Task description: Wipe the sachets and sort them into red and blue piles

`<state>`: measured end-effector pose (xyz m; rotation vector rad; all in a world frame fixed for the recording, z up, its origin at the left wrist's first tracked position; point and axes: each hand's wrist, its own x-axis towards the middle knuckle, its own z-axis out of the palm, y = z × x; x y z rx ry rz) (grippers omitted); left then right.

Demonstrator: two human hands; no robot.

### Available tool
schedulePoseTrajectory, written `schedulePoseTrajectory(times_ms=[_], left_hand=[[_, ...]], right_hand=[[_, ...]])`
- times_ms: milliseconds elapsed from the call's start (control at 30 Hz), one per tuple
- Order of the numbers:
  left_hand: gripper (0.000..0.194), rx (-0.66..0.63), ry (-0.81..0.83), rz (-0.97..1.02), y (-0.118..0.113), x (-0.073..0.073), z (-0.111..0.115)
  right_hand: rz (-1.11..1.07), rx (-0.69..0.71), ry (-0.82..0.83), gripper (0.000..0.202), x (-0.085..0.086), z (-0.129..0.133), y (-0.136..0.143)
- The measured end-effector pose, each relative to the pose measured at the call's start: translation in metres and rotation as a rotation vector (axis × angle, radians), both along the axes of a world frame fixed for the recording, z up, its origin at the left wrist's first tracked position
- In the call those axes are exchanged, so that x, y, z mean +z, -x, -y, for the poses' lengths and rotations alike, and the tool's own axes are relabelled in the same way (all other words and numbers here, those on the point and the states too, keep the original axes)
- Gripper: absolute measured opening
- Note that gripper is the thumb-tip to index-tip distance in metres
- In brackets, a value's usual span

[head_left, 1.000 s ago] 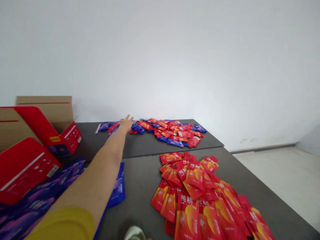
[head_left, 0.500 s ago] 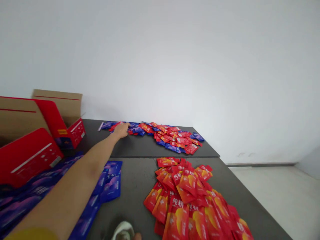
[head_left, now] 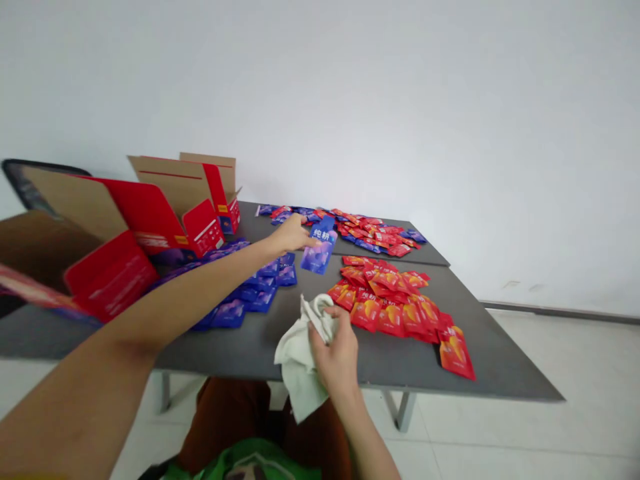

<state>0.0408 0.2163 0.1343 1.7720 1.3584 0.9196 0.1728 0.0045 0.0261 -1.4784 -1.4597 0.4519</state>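
Your left hand (head_left: 291,235) pinches a blue packet (head_left: 318,253); your right hand (head_left: 339,353) clutches a cloth (head_left: 299,367). Your left arm (head_left: 187,303) partly hides the blue pile (head_left: 260,295) beside open boxes (head_left: 150,212).

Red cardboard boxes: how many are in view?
3, on the left of the table: the near box, the middle box behind it, and the far box toward the wall. Others may be hidden.

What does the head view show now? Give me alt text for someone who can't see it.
A person's left hand holds a blue pouch above a dark table while the right hand grips a pale cloth. Red pouches lie heaped on the right, blue pouches on the left by open red boxes, with a mixed pile behind.
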Motion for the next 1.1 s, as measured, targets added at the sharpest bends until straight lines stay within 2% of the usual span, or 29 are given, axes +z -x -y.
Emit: schedulePoseTrajectory(times_ms=[100,167,233,300,333,400,467,500,567,633,767,867,1000,1100], left_hand=[[0.089,-0.031,0.199,-0.044,0.016,-0.023,0.062],[0.068,-0.089,0.309,-0.058,0.022,-0.045,0.090],[0.040,-0.163,0.377,-0.105,0.023,-0.070,0.108],[0.025,-0.176,0.357,-0.200,0.022,-0.091,0.119],[0.026,-0.148,0.311,-0.245,0.021,-0.100,0.123],[0.040,-0.036,0.134,-0.311,0.021,-0.112,0.131],[0.053,0.111,-0.127,-0.344,0.022,-0.118,0.143],[0.053,0.188,-0.271,-0.360,0.024,-0.119,0.152],[0.041,0.292,-0.483,-0.379,0.027,-0.123,0.172],[0.030,0.313,-0.568,-0.393,0.029,-0.129,0.194],[0.025,0.133,-0.597,-0.470,0.028,-0.141,0.223],[0.026,0.016,-0.564,-0.511,0.025,-0.143,0.229],[0.033,-0.063,-0.480,-0.458,0.023,-0.141,0.231],[0.048,-0.104,-0.435,-0.424,0.027,-0.142,0.240]], right_hand=[[-0.127,-0.107,-0.128,0.036,0.017,0.036,-0.014],[-0.132,-0.129,-0.183,0.041,0.027,0.050,-0.020],[-0.132,-0.102,-0.210,0.049,0.032,0.052,-0.023],[-0.140,-0.056,-0.224,0.058,0.030,0.044,-0.024],[-0.139,-0.037,-0.225,0.061,0.026,0.037,-0.024],[-0.132,-0.014,-0.215,0.065,0.017,0.022,-0.023],[-0.127,-0.009,-0.207,0.064,0.008,0.008,-0.021],[-0.125,-0.012,-0.214,0.062,0.003,0.002,-0.019],[-0.115,-0.023,-0.244,0.054,-0.004,-0.008,-0.016],[-0.102,-0.029,-0.271,0.045,-0.008,-0.014,-0.011],[-0.058,0.001,-0.365,0.038,-0.007,-0.019,-0.011],[0.011,-0.012,-0.463,0.036,0.004,-0.017,-0.022],[0.128,-0.022,-0.428,0.043,0.016,-0.009,-0.031],[0.278,0.161,-0.337,0.048,0.007,-0.001,-0.022]])
